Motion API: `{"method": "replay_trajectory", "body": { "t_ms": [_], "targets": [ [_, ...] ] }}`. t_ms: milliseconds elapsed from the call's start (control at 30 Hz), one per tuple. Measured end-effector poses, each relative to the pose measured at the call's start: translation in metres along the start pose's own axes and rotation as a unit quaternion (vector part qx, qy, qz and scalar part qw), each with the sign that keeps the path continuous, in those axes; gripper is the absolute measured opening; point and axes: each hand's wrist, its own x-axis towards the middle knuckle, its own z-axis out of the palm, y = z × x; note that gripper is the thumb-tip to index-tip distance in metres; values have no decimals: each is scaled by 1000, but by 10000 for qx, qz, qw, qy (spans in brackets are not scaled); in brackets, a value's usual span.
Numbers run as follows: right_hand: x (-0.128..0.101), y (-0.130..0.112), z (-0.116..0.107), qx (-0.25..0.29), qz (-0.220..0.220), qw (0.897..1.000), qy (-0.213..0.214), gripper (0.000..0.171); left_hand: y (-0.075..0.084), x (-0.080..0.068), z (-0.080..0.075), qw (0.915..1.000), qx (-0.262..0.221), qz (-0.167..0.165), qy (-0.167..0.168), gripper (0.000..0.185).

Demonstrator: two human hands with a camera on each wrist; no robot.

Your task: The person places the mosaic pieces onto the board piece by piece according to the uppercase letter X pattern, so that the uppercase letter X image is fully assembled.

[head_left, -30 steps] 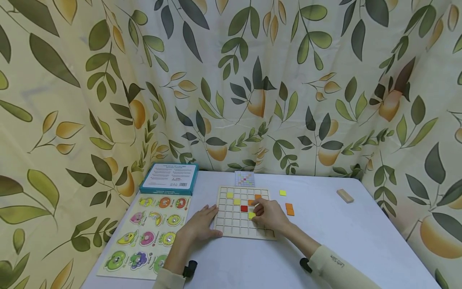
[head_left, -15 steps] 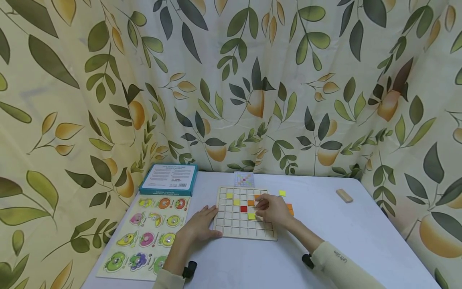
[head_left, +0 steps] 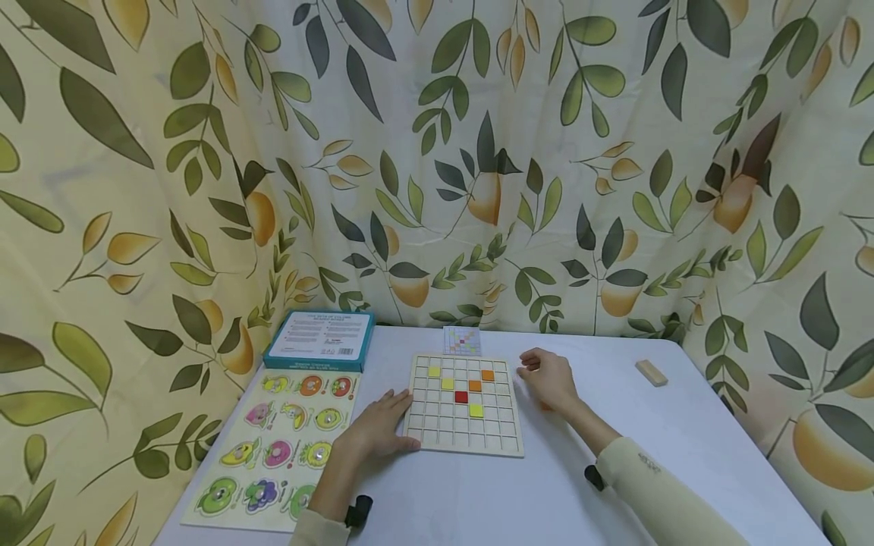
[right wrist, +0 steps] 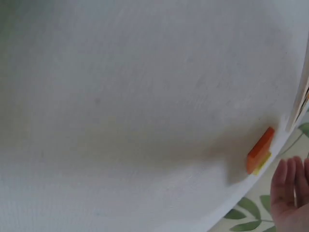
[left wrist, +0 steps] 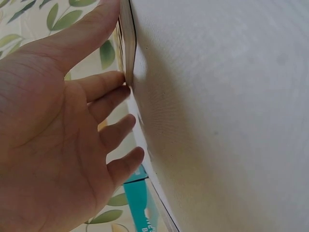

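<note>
The right hand (head_left: 549, 377) hovers low over the white table (head_left: 655, 447), just beside the right edge of the wooden grid board (head_left: 465, 404), at about 3 o'clock from the board's upper part. Its fingers are loosely bent and point toward 9 o'clock; they hold nothing that can be seen. The forearm in a cream sleeve (head_left: 655, 497) runs from the hand toward 5 o'clock. In the right wrist view the fingers (right wrist: 288, 186) are straight and near the orange tiles (right wrist: 259, 150), which lie on the table and are not touched. In the head view these tiles are almost fully hidden behind the hand.

The left hand (head_left: 378, 428) lies flat on the table at 9 o'clock from the board, with the fingers stretched and spread. The fingertips (left wrist: 126, 79) touch the left edge of the board, and the thumb lies along the edge too.

On the board, two yellow tiles, one red tile (head_left: 461, 396), two orange tiles and one more yellow tile sit in the cells.

At 12 o'clock from the board stands a small pattern card (head_left: 462, 340). At 9 o'clock from the left hand lies a fruit puzzle (head_left: 276, 444), and behind it a teal box (head_left: 319, 337). A wooden block (head_left: 652, 371) lies well apart at 3 o'clock from the right hand.
</note>
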Motion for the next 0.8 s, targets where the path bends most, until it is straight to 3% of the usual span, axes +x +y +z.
{"method": "replay_trajectory", "body": {
  "t_ms": [167,367,800],
  "targets": [
    [8,16,-4,-271,443,9987,1,35,0,0,-1,10000,25,-6,-20,93],
    [14,25,-10,-462,696,9960,-331,42,0,0,-1,10000,-14,13,-76,93],
    [18,36,-8,-444,542,9968,-378,33,-2,2,0,10000,4,2,-88,94]
  ]
}}
